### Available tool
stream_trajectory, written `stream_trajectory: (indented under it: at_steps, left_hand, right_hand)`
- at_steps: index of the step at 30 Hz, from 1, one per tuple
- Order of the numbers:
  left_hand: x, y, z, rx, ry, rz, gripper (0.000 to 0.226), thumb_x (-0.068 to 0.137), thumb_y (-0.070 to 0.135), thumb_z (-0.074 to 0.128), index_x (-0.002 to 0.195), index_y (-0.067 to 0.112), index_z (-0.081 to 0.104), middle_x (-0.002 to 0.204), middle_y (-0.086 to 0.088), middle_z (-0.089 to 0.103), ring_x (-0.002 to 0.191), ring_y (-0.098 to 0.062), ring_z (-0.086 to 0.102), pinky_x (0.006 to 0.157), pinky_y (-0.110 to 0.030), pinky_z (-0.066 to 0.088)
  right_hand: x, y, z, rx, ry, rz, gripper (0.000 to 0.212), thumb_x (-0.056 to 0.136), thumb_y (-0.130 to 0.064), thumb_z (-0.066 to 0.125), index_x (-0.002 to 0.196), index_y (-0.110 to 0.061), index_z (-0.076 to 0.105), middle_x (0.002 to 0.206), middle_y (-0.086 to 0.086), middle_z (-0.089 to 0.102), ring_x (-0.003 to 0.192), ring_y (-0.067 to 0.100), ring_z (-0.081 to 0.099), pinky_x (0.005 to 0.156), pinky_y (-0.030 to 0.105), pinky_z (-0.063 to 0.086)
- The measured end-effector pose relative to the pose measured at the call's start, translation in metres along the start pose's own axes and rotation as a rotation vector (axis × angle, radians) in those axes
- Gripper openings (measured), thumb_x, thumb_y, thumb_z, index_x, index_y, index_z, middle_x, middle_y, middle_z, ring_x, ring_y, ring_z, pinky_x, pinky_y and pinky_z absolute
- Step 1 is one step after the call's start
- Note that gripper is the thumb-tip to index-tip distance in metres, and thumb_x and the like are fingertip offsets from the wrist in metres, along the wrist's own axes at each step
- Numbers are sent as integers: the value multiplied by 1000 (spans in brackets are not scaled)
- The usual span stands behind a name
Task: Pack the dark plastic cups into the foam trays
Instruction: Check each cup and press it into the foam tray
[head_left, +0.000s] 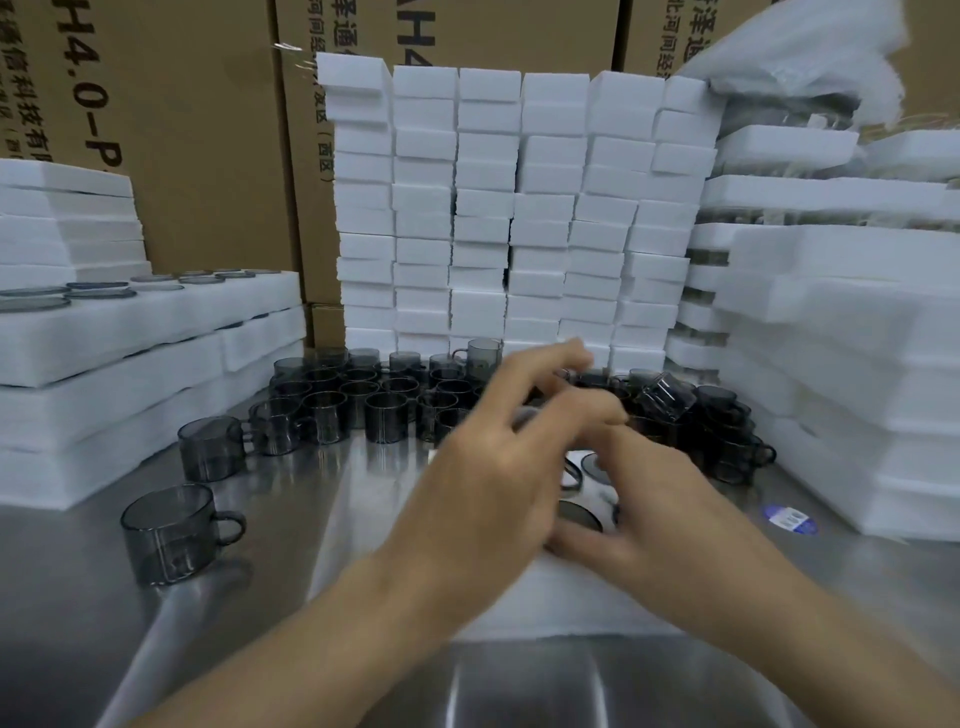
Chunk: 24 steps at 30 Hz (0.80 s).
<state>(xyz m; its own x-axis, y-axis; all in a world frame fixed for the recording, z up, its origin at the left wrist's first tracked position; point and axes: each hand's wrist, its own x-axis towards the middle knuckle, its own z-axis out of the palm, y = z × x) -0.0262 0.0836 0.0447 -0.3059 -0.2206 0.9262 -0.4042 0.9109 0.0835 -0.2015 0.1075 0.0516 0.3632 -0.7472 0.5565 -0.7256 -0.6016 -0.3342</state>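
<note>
Cup cluster (363, 400) lies just beyond foam tray (571, 603), far side. Left hand (488, 483) nearer it, fingers loose, empty; right hand (660, 499) over tray, grip unclear.

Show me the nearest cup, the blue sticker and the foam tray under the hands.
nearest cup (166, 540), head view, side wall
blue sticker (789, 518), head view, middle
foam tray (571, 597), head view, bare near edge
</note>
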Motion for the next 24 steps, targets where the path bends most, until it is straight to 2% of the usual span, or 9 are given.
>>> stream_trajectory:
  at_steps: [3, 6, 8, 10, 12, 15, 18, 21, 24]
  left_hand:
    - [-8, 10, 11, -60, -60, -6, 57, 88, -21, 55, 128, 18, 67, 152, -5, 50, 114, -21, 64, 80, -33, 58]
    - [-8, 11, 9, -118, -3, -10, 48, 93, -14, 61, 130, 16, 67, 149, -4, 50, 116, -13, 63, 93, -24, 57]
    - [-5, 12, 7, -103, 47, -2, 40, 96, -3, 63, 131, 17, 65, 147, -2, 52, 127, -10, 59, 101, -22, 53]
    - [-4, 11, 4, -22, 81, -17, 45, 93, 5, 66, 134, 22, 63, 147, 2, 53, 134, -14, 56, 104, -27, 52]
    - [-4, 11, 2, 40, 71, -72, 53, 90, 12, 69, 140, 26, 59, 150, 6, 51, 139, -16, 51, 112, -26, 45]
    - [-4, 13, -1, 18, -27, -205, 64, 93, 27, 66, 153, 32, 47, 155, 16, 46, 146, -10, 45, 116, -15, 34]
    - [-4, 15, -3, -54, -102, -283, 68, 96, 38, 60, 160, 37, 37, 153, 26, 45, 145, -4, 47, 112, -12, 37]
    - [-2, 15, -2, -78, -66, -280, 65, 97, 35, 64, 158, 32, 42, 148, 23, 50, 143, -7, 50, 110, -14, 40]
    - [0, 15, -1, -151, 26, -326, 66, 94, 22, 76, 154, 30, 50, 141, 22, 57, 137, -6, 56, 108, -11, 40]
  right_hand:
    - [-2, -1, 10, -28, 48, -34, 43, 78, -42, 58, 119, -53, 54, 100, -25, 68, 89, 6, 70, 69, 31, 59]
    - [0, 4, 12, 11, 132, -13, 33, 74, -47, 54, 100, -66, 56, 101, -34, 66, 89, -1, 69, 67, 18, 49]
    - [0, 11, 11, 78, 193, 7, 48, 80, -39, 69, 121, -62, 59, 118, -34, 67, 106, -3, 69, 82, 21, 53]
    - [1, 17, 9, 144, 248, 21, 62, 86, -35, 79, 141, -50, 55, 129, -28, 67, 117, 3, 68, 91, 31, 56]
    - [1, 23, 8, 163, 282, 30, 59, 89, -50, 76, 143, -46, 52, 123, -24, 70, 112, 7, 70, 89, 37, 57]
    - [0, 25, 7, 158, 277, 67, 60, 89, -74, 64, 143, -57, 44, 106, -11, 75, 93, 13, 74, 82, 46, 60]
    - [0, 21, 8, 119, 245, 82, 61, 89, -80, 56, 144, -64, 35, 98, -1, 76, 83, 16, 74, 77, 48, 60]
    - [0, 18, 8, 104, 272, 57, 62, 91, -71, 60, 147, -64, 34, 112, -15, 74, 86, 13, 73, 78, 45, 60]
    - [0, 15, 7, 81, 304, 41, 68, 90, -64, 66, 152, -56, 39, 135, -23, 64, 106, 9, 70, 80, 39, 59]
